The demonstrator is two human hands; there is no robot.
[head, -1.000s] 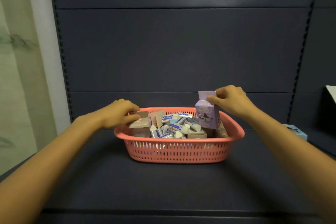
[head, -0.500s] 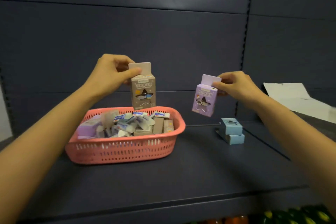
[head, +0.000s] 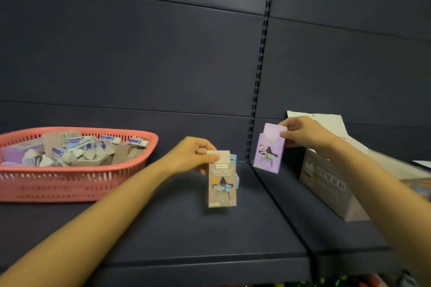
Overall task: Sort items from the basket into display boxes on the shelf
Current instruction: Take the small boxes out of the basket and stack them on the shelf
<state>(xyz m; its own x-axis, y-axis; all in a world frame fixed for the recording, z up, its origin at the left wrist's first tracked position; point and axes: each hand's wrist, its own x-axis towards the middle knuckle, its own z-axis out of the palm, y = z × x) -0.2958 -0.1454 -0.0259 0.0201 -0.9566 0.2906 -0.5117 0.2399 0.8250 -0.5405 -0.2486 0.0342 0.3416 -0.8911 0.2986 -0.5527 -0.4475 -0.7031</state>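
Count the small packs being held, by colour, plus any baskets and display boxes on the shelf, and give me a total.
Brown pack: 1, in the left hand
Purple pack: 1, in the right hand
Pink basket: 1
Grey display box: 1
Total: 4

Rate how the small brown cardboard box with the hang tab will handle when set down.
Probably light: the left hand carries the small brown cardboard box by its tab alone. Tall and narrow, so likely to tip if nudged. Faces hang flat: seemingly stiff.
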